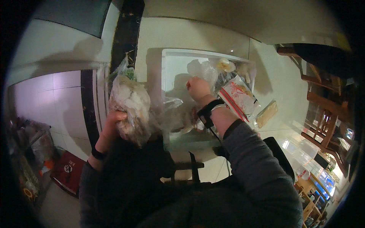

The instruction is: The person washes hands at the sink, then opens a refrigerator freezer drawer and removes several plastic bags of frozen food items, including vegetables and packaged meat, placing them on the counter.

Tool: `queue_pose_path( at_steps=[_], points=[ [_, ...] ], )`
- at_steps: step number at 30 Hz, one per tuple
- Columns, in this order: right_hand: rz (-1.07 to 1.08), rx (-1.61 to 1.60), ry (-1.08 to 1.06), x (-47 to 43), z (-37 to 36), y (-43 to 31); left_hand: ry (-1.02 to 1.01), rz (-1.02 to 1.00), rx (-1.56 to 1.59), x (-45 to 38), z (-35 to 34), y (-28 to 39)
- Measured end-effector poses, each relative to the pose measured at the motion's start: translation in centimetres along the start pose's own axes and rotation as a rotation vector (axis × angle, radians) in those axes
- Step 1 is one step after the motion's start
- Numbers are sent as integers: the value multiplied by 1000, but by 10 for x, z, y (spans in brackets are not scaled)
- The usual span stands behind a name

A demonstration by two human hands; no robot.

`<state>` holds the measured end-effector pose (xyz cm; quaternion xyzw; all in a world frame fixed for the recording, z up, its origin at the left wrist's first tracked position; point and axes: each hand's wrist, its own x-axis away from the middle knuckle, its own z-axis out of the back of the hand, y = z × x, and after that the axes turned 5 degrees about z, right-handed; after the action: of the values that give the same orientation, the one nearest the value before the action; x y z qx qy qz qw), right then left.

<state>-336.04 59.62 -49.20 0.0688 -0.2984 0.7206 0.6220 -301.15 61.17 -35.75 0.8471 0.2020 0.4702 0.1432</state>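
Note:
My left hand (111, 124) grips a clear plastic bag (129, 99) with whitish and brownish contents and some green at its top end. The bag is up off the floor, left of a white open drawer or bin (206, 52). Over that bin hangs my right hand (199, 89), fingers curled in, with no object visible in them. Several clear plastic bags lie inside, among them a crumpled one (209, 71) just beyond the right hand. A zip bag with a red stripe (238, 98) rests at the bin's right side, partly behind my right wrist.
A flat brown packet (266, 114) lies on the pale tiled floor right of the bin. Wooden chairs (322, 111) stand at the far right. To the left are a dark red box (68, 172) and a dark threshold strip (88, 111).

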Motion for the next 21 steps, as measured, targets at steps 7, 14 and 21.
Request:
queue_pose_path(
  at_steps=[7,14,21],
  points=[
    [-380,317,442,-23,45,38,-27,3,-46,5,-4,-1],
    [131,309,58,-8,28,-8,-111,12,120,4,-12,5],
    [-81,-1368,105,58,100,-26,-48,-130,-129,1,-41,21]
  ],
)
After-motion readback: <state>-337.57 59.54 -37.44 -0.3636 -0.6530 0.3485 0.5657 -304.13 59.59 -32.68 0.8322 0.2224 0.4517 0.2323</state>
